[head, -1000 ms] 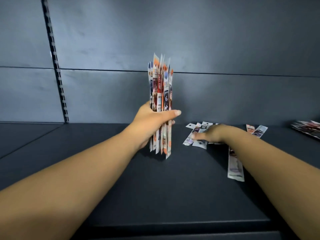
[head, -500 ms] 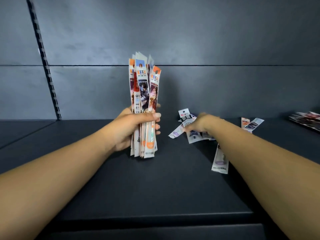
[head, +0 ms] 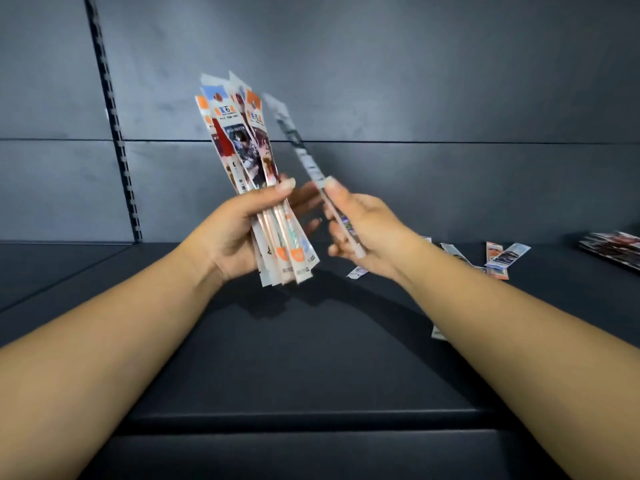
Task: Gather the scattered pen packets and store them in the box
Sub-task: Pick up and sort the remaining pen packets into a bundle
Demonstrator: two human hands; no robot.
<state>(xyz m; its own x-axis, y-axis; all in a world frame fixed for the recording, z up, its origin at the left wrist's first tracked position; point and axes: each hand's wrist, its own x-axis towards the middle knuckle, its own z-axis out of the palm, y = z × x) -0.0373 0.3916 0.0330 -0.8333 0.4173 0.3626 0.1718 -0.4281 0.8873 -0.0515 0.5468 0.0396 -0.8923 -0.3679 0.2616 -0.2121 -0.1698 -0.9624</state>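
Note:
My left hand [head: 235, 233] grips a fanned bundle of pen packets [head: 242, 143], held upright above the dark shelf. My right hand [head: 367, 230] pinches a single pen packet [head: 301, 147], blurred, tilted up and left, close beside the bundle. Several loose pen packets [head: 502, 258] lie on the shelf behind my right forearm, partly hidden by it. One more packet edge [head: 437, 332] shows under that forearm. No box is in view.
The dark shelf [head: 277, 358] has a front edge near the bottom of the view. A grey back panel with a slotted upright [head: 114, 133] stands behind. A flat stack of printed packs [head: 613, 249] lies at the far right.
My right hand has lifted a packet off the shelf and brought it left, up to the bundle. My left hand has raised the bundle and tilted it left.

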